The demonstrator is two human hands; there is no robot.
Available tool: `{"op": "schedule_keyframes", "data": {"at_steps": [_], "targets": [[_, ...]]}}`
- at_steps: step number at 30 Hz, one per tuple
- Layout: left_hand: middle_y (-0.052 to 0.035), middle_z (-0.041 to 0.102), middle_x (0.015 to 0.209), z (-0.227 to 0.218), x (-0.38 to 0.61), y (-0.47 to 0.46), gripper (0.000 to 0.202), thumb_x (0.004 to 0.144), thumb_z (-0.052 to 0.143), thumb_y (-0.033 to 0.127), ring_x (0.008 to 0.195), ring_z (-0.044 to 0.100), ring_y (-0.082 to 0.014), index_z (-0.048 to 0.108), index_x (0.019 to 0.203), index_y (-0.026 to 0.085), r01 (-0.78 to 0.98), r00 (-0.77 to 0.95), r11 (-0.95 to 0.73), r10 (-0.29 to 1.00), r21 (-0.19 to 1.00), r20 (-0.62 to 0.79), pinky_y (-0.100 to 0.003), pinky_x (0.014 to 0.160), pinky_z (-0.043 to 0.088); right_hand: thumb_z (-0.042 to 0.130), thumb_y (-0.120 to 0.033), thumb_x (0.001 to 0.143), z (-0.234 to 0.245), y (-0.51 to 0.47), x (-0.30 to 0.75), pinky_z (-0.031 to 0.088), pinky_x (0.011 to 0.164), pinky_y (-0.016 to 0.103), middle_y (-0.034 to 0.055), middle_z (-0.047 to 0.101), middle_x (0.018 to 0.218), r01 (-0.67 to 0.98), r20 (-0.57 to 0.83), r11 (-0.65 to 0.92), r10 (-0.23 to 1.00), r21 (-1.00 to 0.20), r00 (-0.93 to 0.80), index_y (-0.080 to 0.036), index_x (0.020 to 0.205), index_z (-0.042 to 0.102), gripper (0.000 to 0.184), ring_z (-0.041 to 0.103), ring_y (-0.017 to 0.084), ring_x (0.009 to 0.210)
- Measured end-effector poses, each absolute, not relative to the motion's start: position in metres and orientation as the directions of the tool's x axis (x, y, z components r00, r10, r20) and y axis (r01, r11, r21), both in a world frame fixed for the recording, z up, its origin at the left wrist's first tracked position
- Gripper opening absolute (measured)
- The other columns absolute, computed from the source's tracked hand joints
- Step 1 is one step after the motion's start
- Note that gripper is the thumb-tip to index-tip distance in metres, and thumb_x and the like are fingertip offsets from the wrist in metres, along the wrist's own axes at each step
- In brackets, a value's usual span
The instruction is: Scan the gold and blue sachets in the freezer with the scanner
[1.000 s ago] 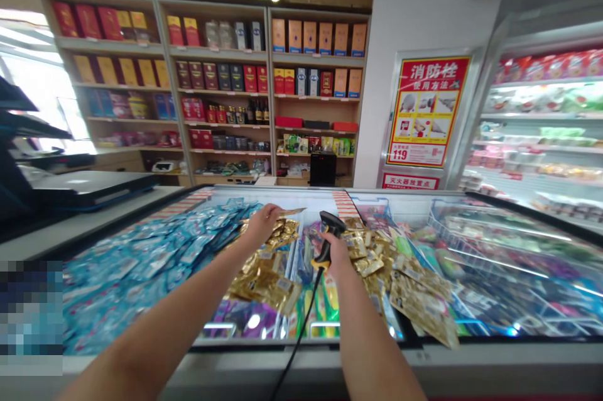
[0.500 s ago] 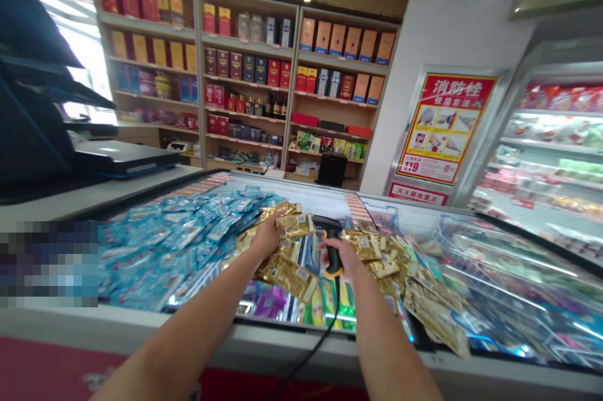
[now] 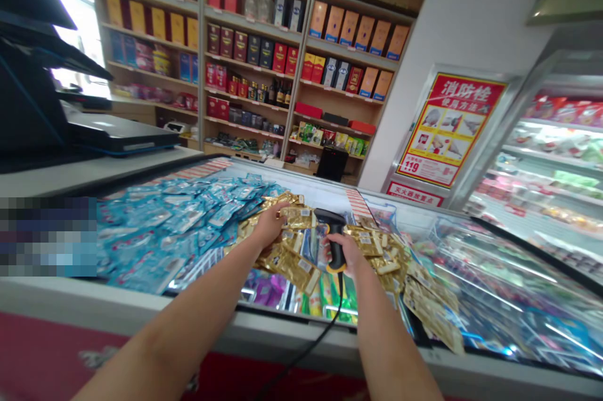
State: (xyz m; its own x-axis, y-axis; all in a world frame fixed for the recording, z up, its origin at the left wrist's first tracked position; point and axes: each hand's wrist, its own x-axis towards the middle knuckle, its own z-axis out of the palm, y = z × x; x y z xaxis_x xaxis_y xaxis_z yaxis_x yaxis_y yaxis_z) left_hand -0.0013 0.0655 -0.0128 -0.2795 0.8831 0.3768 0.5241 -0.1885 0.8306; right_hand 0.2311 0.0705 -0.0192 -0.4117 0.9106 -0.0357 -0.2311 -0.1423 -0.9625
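Observation:
My right hand grips a black barcode scanner with a yellow band, its cable trailing down over the freezer's front edge. My left hand is closed on a gold packet held just left of the scanner's head. Both hands hover over a heap of gold packets lying on the glass lid of a chest freezer. A wide spread of blue packets covers the lid to the left.
A dark cash register stands on the counter at the left. Shelves of boxed goods line the back wall. A red fire-hydrant poster hangs on the white wall, and an open chiller runs along the right.
My head has turned left and dipped. My left hand drew back from the far side of the gold heap with a packet and brought it close to the scanner.

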Motion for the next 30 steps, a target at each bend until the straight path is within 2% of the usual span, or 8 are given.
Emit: {"op": "schedule_keyframes", "data": {"at_steps": [4,9,13,18,22,25,28,30], "targets": [[-0.0019,0.065,0.088,-0.015,-0.003,0.069,0.047,0.075,0.052,0.019,0.075,0.06,-0.0152,0.058,0.122,0.022,0.556,-0.279,-0.186,0.876,0.81,0.393,-0.028,0.072,0.05,0.068,-0.032,0.063,-0.015,0.067,0.23,0.039,0.04,0.021,0.0019,0.06,0.052,-0.255,-0.056,-0.166,0.919,-0.953,-0.39,-0.012,0.069,0.06,0.022,0.052,0.011,0.042],[-0.007,0.061,0.117,-0.017,-0.002,0.073,0.06,0.072,0.054,0.015,0.093,0.06,-0.0167,0.046,0.131,0.019,0.475,-0.201,-0.356,0.846,0.804,0.494,-0.03,0.083,0.049,0.071,-0.029,0.06,-0.015,0.072,0.227,0.043,0.041,0.022,0.0009,0.063,0.058,-0.325,-0.06,-0.156,0.956,-0.933,-0.287,-0.015,0.086,0.061,0.031,0.058,0.014,0.046],[-0.0081,0.059,0.124,-0.017,0.005,0.073,0.059,0.073,0.052,0.015,0.095,0.062,-0.0175,0.046,0.131,0.017,0.39,-0.017,-0.43,0.881,0.814,0.473,-0.032,0.084,0.05,0.073,-0.027,0.057,-0.015,0.075,0.228,0.051,0.051,0.024,0.0,0.065,0.065,-0.432,0.017,-0.072,0.98,-0.899,-0.198,-0.017,0.088,0.059,0.035,0.066,0.018,0.062],[-0.0065,0.059,0.126,-0.02,0.009,0.075,0.057,0.074,0.053,0.016,0.101,0.061,-0.0186,0.048,0.13,0.018,0.442,0.042,-0.448,0.876,0.777,0.481,-0.031,0.089,0.047,0.074,-0.021,0.057,-0.019,0.076,0.227,0.054,0.066,0.024,0.0029,0.069,0.072,-0.435,0.005,-0.125,0.958,-0.892,-0.286,-0.016,0.083,0.062,0.029,0.069,0.02,0.078],[-0.005,0.063,0.12,-0.015,0.003,0.064,0.053,0.076,0.058,0.029,0.095,0.062,-0.0194,0.051,0.129,0.022,0.67,0.045,-0.362,0.891,0.648,0.451,-0.029,0.084,0.048,0.07,-0.016,0.06,-0.024,0.082,0.227,0.054,0.066,0.021,0.0063,0.07,0.077,-0.443,-0.017,-0.104,0.98,-0.891,-0.196,-0.014,0.078,0.064,0.019,0.068,0.018,0.079],[-0.0046,0.068,0.106,-0.008,-0.006,0.051,0.048,0.069,0.065,0.047,0.095,0.06,-0.0235,0.064,0.111,0.025,0.832,0.187,-0.339,0.917,0.44,0.353,-0.03,0.083,0.046,0.068,-0.015,0.06,-0.026,0.09,0.232,0.054,0.061,0.019,0.0053,0.07,0.076,-0.499,-0.061,-0.104,0.993,-0.861,-0.101,-0.013,0.077,0.065,0.018,0.068,0.016,0.074],[-0.0044,0.067,0.103,-0.005,-0.011,0.044,0.05,0.058,0.072,0.054,0.101,0.057,-0.0266,0.069,0.101,0.028,0.879,0.328,-0.39,0.912,0.275,0.245,-0.032,0.087,0.042,0.071,-0.018,0.057,-0.028,0.095,0.238,0.049,0.049,0.018,0.0013,0.066,0.065,-0.517,-0.084,-0.099,0.995,-0.85,-0.052,-0.013,0.075,0.064,0.02,0.062,0.011,0.056],[-0.0049,0.066,0.106,-0.007,-0.012,0.044,0.048,0.058,0.073,0.053,0.103,0.055,-0.0268,0.07,0.099,0.028,0.885,0.34,-0.396,0.909,0.244,0.242,-0.032,0.088,0.041,0.073,-0.022,0.055,-0.03,0.096,0.24,0.043,0.04,0.019,-0.0018,0.06,0.055,-0.49,-0.086,-0.086,0.996,-0.868,-0.024,-0.014,0.072,0.062,0.021,0.054,0.01,0.044]]}}
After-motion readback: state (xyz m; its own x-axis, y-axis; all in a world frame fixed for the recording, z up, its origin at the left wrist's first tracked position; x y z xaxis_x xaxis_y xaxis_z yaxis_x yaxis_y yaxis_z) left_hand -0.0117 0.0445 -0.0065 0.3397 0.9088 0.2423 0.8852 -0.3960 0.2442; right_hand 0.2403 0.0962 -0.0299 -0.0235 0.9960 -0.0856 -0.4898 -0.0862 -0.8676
